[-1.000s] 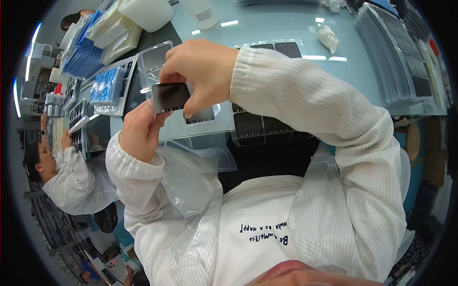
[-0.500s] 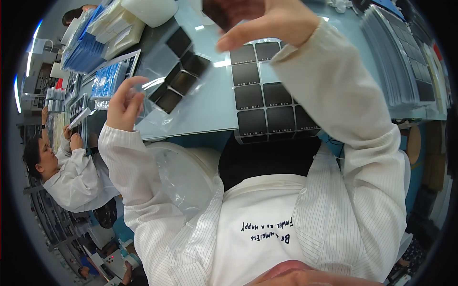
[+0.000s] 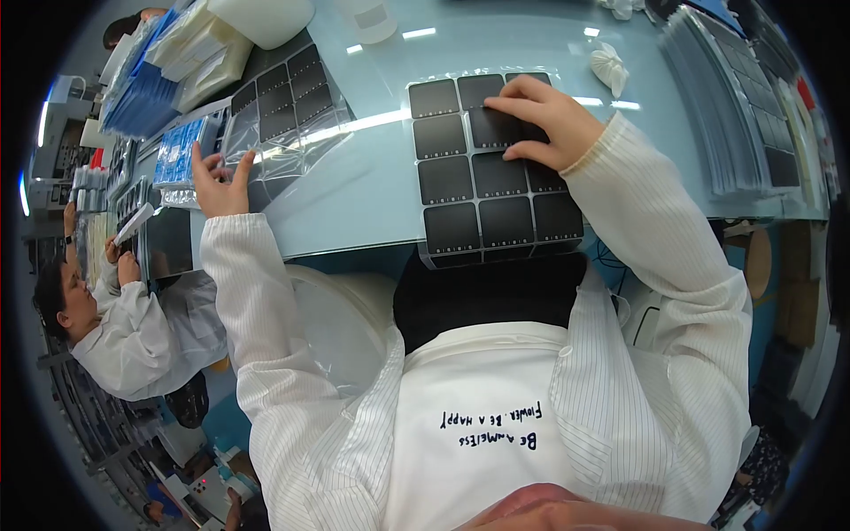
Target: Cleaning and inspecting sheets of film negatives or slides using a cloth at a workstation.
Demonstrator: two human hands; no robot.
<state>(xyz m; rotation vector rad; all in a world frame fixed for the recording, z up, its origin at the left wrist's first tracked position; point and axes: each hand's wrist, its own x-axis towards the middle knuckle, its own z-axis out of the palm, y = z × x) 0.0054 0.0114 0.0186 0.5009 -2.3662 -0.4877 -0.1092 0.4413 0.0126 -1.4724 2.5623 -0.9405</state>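
Note:
My right hand [image 3: 551, 124] spans a dark square tile [image 3: 487, 128] with thumb and fingers at its edges. The tile lies in the middle column of a sheet of dark squares [image 3: 445, 181], set in pale borders at the table's near edge. My left hand [image 3: 223, 184] is open at the left, thumb and fingers apart. Beside its fingertips lies a clear plastic film with dark squares [image 3: 276, 115], slack and glossy over the table. Whether the left fingers touch the film I cannot tell.
Blue-wrapped packs [image 3: 181, 155] and stacked blue and cream sheets [image 3: 190, 66] stand at the left. A tall stack of clear-edged sheets [image 3: 708, 115] is at the right. A knotted white bag [image 3: 609, 69] and a pale cup [image 3: 370, 19] sit farther back. A co-worker [image 3: 124, 327] works at the left.
My right hand has come down with a dark tile into the gap in the sheet. My left hand has let go of the film, which now lies at the far left.

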